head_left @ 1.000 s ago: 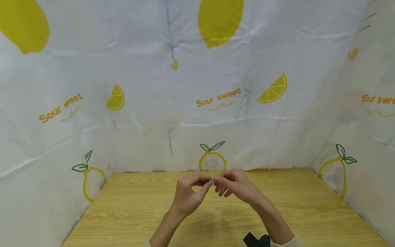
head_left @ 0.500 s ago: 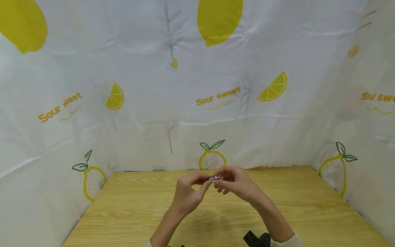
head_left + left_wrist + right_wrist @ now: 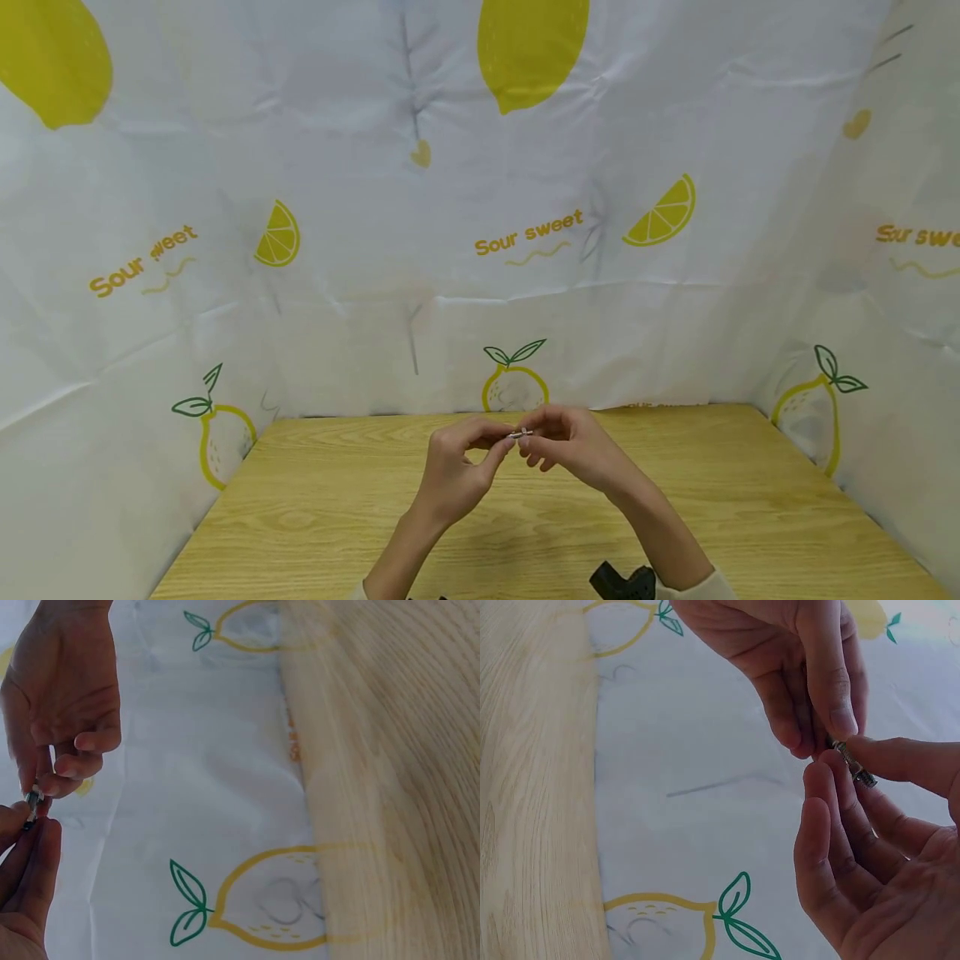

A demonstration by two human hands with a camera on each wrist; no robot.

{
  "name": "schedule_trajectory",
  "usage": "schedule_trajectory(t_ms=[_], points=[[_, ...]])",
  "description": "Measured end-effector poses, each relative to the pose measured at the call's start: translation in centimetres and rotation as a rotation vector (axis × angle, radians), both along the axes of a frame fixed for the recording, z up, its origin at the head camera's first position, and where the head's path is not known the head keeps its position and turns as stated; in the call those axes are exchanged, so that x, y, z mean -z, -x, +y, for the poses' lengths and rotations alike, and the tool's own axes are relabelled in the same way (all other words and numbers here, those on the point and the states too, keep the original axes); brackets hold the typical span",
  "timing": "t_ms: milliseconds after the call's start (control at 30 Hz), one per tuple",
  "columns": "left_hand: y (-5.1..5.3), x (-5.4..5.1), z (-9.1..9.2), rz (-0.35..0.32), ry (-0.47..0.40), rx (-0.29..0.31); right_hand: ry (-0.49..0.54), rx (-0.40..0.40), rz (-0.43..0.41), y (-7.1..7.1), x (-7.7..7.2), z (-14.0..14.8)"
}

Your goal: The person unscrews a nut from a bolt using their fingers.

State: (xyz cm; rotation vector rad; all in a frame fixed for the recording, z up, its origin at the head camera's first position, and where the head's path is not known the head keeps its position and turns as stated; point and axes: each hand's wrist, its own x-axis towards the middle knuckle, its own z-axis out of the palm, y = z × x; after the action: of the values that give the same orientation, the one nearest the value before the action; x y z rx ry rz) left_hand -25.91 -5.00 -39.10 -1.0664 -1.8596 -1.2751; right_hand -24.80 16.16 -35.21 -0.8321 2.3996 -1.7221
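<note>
A small silvery metal piece (image 3: 521, 433), slim and lying roughly level, is held in the air between both hands above the back of the table (image 3: 337, 500). The left hand (image 3: 457, 473) pinches its left end between thumb and fingertips. At the other end, the right hand (image 3: 585, 454) has its thumb and fingertips on the piece. In the right wrist view, the metal piece (image 3: 855, 766) shows a ridged, wider end beside the right thumb, and its other end is hidden by the left hand (image 3: 802, 667). The left wrist view shows the piece (image 3: 34, 796) between the fingertips.
A white sheet (image 3: 360, 250) with lemon prints hangs behind the table and along both sides. At the front edge of the head view, a black object (image 3: 624, 581) sits by the right sleeve (image 3: 701, 586).
The right fingertips have shifted on the metal piece, with the index finger higher, and more of the piece shows between the hands. The left hand has hardly moved.
</note>
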Motion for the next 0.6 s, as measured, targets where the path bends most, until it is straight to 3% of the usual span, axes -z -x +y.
schedule_trajectory(t_ms=[300,600], points=[[-0.01,0.02,0.04,-0.012,0.0,-0.013,0.001,0.024,-0.055,-0.06,-0.11,-0.11],[-0.02,0.04,0.07,0.007,-0.011,-0.006,0.033,0.011,-0.048,0.07,-0.04,0.01]])
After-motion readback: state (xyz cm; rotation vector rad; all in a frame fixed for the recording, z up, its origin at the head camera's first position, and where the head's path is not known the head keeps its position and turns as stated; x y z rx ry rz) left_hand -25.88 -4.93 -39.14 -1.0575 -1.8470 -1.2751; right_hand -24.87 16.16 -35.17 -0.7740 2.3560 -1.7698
